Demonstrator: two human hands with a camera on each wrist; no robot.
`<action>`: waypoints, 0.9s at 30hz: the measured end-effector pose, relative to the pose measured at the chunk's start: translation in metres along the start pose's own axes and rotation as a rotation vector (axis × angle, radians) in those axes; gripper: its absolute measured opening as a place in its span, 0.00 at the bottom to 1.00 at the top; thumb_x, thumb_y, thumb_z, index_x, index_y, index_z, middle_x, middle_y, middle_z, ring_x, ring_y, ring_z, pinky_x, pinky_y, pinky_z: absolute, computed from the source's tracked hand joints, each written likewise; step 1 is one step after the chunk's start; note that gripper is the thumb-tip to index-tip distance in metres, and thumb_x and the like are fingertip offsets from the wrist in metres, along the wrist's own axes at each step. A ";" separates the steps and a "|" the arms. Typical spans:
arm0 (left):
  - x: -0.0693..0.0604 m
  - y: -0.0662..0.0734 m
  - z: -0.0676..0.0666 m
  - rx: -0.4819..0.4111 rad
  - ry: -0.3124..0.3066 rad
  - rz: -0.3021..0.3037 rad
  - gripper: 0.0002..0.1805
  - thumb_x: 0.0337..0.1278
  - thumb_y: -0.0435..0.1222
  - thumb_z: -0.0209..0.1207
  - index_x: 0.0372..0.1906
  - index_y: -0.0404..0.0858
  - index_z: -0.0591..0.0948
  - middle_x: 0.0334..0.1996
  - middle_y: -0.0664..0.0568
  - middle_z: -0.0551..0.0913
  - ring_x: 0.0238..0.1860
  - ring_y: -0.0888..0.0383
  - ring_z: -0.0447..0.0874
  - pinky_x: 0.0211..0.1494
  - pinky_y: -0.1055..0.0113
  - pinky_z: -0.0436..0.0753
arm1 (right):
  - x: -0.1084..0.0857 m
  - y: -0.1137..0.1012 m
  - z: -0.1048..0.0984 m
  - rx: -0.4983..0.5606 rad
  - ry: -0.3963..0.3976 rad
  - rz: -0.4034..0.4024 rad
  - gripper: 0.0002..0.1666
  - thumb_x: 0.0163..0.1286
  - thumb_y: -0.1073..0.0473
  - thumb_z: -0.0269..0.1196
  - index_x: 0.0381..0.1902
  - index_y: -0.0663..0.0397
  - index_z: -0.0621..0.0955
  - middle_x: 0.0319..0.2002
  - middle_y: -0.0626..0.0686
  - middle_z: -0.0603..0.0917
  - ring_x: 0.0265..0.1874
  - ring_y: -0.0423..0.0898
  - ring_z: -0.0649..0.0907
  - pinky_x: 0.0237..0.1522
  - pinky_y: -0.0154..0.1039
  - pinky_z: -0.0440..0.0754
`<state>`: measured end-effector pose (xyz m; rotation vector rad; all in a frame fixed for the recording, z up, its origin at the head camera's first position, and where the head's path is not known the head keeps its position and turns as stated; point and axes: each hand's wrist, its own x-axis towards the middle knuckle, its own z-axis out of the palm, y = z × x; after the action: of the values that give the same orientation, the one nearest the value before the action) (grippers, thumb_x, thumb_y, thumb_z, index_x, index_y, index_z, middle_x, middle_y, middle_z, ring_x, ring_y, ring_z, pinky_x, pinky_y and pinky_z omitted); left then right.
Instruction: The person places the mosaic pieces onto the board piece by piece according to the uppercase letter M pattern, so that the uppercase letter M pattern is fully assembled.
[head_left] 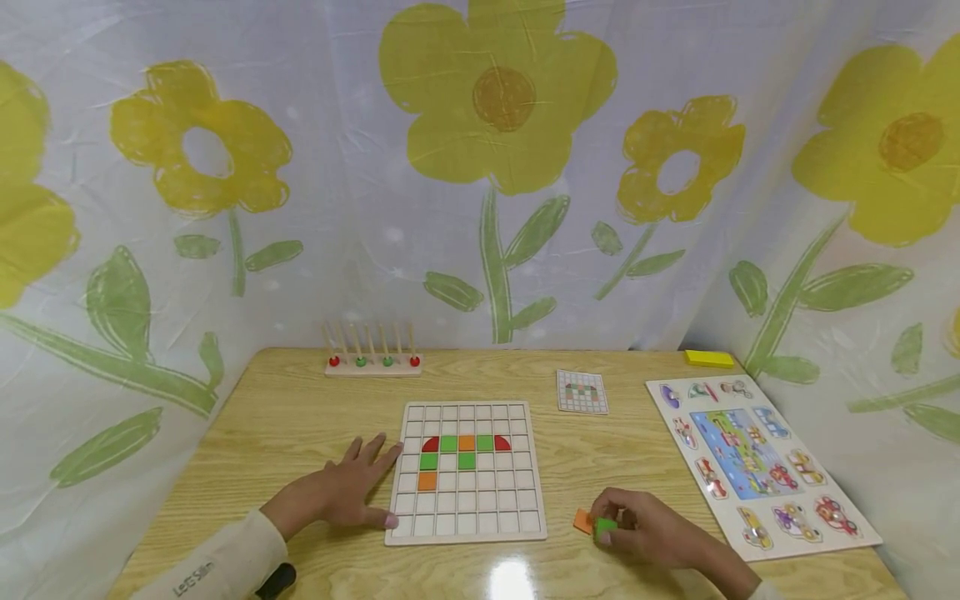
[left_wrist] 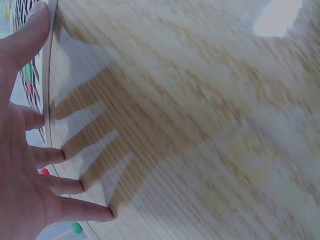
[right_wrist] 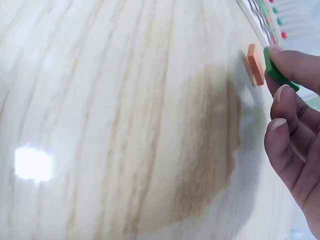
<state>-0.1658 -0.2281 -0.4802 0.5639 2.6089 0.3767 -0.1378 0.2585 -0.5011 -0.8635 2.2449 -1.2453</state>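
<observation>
A wooden grid board [head_left: 487, 525] lies mid-table, with green, orange and red tiles set in several of its squares. My left hand [head_left: 348, 487] is spread flat, its thumb and index fingertip touching the board's left edge. To the right of the board, my right hand [head_left: 648, 529] pinches a green square tile [right_wrist: 275, 72] between thumb and fingers. Close beside that tile lies an orange square tile [right_wrist: 255, 65] on the table. A small pattern card [head_left: 582, 392] behind the board shows a similar coloured arrangement on a grid.
At the back left stands a peg rack [head_left: 375, 367] with red and green beads. A vehicle picture puzzle board [head_left: 765, 471] lies at the right, with a yellow block [head_left: 708, 358] behind it. A flower-printed curtain [head_left: 345, 250] surrounds the wooden table [head_left: 300, 400].
</observation>
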 end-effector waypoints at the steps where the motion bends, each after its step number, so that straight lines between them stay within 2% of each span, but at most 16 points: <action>1: 0.000 0.000 0.000 0.003 0.000 -0.001 0.62 0.49 0.68 0.64 0.81 0.41 0.51 0.79 0.32 0.47 0.75 0.20 0.43 0.57 0.17 0.59 | 0.001 -0.001 0.000 0.001 0.003 -0.002 0.11 0.73 0.57 0.64 0.50 0.52 0.80 0.38 0.49 0.83 0.29 0.31 0.78 0.31 0.32 0.80; 4: 0.002 -0.001 0.001 0.008 -0.001 -0.002 0.62 0.49 0.68 0.64 0.81 0.41 0.51 0.79 0.32 0.46 0.75 0.20 0.43 0.57 0.17 0.59 | 0.004 -0.003 -0.001 -0.022 0.007 -0.028 0.13 0.74 0.57 0.62 0.54 0.52 0.80 0.39 0.50 0.84 0.26 0.29 0.76 0.27 0.31 0.79; 8: 0.002 -0.001 0.001 0.008 -0.003 -0.001 0.62 0.49 0.68 0.65 0.81 0.41 0.50 0.79 0.32 0.46 0.75 0.20 0.43 0.57 0.17 0.60 | 0.010 -0.006 -0.001 -0.036 0.004 -0.044 0.12 0.76 0.56 0.60 0.53 0.52 0.82 0.37 0.51 0.85 0.22 0.27 0.71 0.25 0.29 0.76; 13: 0.002 -0.001 0.001 0.002 -0.007 -0.006 0.63 0.48 0.67 0.65 0.81 0.41 0.50 0.79 0.31 0.46 0.74 0.20 0.42 0.57 0.17 0.59 | 0.019 -0.012 0.001 -0.022 0.009 -0.010 0.13 0.77 0.55 0.59 0.52 0.55 0.81 0.33 0.49 0.83 0.21 0.28 0.72 0.25 0.30 0.76; 18: 0.002 -0.001 0.001 -0.007 -0.010 -0.013 0.63 0.48 0.67 0.66 0.81 0.41 0.50 0.79 0.31 0.46 0.75 0.20 0.42 0.57 0.16 0.58 | 0.029 -0.017 0.003 -0.053 0.038 0.028 0.14 0.75 0.53 0.62 0.51 0.54 0.82 0.31 0.45 0.82 0.21 0.29 0.71 0.25 0.29 0.74; 27: 0.004 -0.001 0.001 -0.024 -0.008 -0.016 0.63 0.47 0.67 0.67 0.81 0.41 0.50 0.79 0.32 0.46 0.75 0.20 0.41 0.57 0.16 0.57 | 0.050 -0.027 0.009 -0.077 0.084 0.023 0.16 0.74 0.51 0.63 0.52 0.55 0.82 0.35 0.49 0.80 0.23 0.32 0.73 0.25 0.31 0.76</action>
<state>-0.1690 -0.2267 -0.4823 0.5345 2.5960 0.3995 -0.1596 0.2078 -0.4857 -0.8254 2.3765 -1.2134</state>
